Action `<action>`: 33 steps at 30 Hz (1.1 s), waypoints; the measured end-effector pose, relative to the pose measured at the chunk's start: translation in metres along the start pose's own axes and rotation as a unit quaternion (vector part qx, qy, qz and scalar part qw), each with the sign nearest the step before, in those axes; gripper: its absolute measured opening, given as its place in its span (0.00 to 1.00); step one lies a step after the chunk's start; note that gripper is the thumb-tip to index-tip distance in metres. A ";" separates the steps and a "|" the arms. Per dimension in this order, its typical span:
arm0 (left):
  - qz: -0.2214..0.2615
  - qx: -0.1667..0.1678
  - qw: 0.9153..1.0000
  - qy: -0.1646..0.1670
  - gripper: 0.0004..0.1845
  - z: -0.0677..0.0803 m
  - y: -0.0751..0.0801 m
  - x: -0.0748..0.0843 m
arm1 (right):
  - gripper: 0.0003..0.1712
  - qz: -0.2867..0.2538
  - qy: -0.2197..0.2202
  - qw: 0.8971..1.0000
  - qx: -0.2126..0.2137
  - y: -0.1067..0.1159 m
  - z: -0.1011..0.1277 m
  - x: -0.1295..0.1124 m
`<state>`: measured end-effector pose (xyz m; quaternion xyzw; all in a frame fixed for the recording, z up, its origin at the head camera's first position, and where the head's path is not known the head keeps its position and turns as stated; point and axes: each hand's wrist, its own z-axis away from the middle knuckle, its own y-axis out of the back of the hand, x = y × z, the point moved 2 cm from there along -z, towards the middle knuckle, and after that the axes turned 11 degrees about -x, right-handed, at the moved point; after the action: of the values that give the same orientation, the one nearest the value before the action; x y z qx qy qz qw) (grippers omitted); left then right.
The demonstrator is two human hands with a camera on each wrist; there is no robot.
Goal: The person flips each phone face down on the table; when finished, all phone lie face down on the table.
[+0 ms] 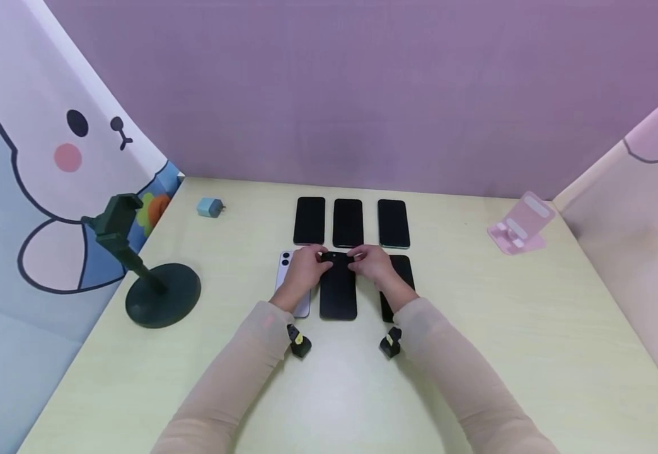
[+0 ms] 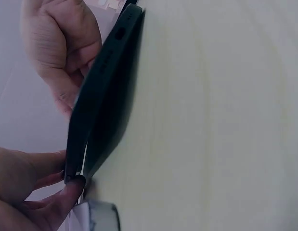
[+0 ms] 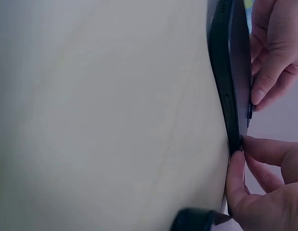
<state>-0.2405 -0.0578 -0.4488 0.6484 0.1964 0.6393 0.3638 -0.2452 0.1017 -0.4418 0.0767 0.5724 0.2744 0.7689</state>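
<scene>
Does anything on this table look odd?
Nothing looks spilled. Slightly odd: the pale lavender phone at the near row's left end lies cameras up, while the three black rectangular phones behind show no cameras.

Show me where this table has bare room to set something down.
Widest: between the phones and pink stand, and down beside the right sleeve. Also bare: between the lilac phone and dark green stand, and between right and left sleeve. Crowded: the centre, with six phones in two rows, the left hand and right hand gripping the middle front phone.
</scene>
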 end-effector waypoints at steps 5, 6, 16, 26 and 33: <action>0.001 -0.005 1.000 -0.008 0.15 0.000 -0.001 0.003 | 0.15 0.025 0.000 1.000 0.011 0.000 0.002 -0.003; -0.003 -0.008 1.000 -0.007 0.16 0.000 -0.002 0.004 | 0.15 0.030 -0.001 0.999 0.013 0.000 0.002 -0.004; -0.080 -0.029 0.996 0.002 0.15 -0.001 -0.002 0.012 | 0.15 0.070 -0.017 0.997 0.018 -0.001 0.002 -0.007; -0.095 -0.047 0.994 0.017 0.18 0.000 -0.001 0.015 | 0.16 0.079 0.002 0.997 -0.016 0.009 0.006 -0.008; -0.041 -0.052 0.996 -0.052 0.18 0.003 -0.005 0.034 | 0.18 0.048 0.036 0.998 -0.035 0.045 0.021 -0.002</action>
<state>-0.2332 -0.0305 -0.4284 0.6525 0.1706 0.5982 0.4327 -0.2414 0.1426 -0.4133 0.0673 0.5857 0.3339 0.7355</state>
